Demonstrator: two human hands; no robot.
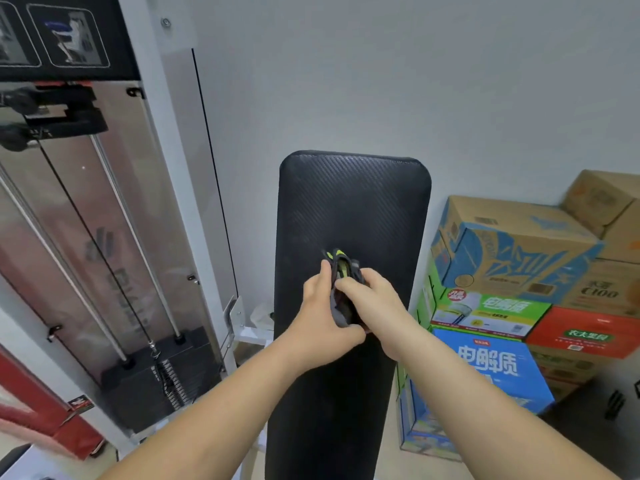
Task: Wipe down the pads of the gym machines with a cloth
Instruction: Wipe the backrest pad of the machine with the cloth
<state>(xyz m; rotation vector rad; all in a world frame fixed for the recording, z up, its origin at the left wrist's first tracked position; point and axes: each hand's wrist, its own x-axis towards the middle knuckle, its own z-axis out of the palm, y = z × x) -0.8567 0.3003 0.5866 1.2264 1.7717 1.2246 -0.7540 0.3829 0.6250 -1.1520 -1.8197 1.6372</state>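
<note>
A dark cloth (341,268) w/ yellow-green trim is held bunched at frame ctr, just over the long black pad (353,202). It is gripped by the left hand (323,306), curled round its near side, and pinched from the top by the right hand (375,299). Prob. it is being gathered into a firm wad for pressing on the pad. Contact w/ the pad can't be told. A weight stack (162,375) is seen lower left, cardboard boxes (512,251) at right.

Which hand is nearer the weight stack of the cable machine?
Left. The left hand grips the cloth on the side facing the weight stack; the right hand grips it from the far side.
</note>
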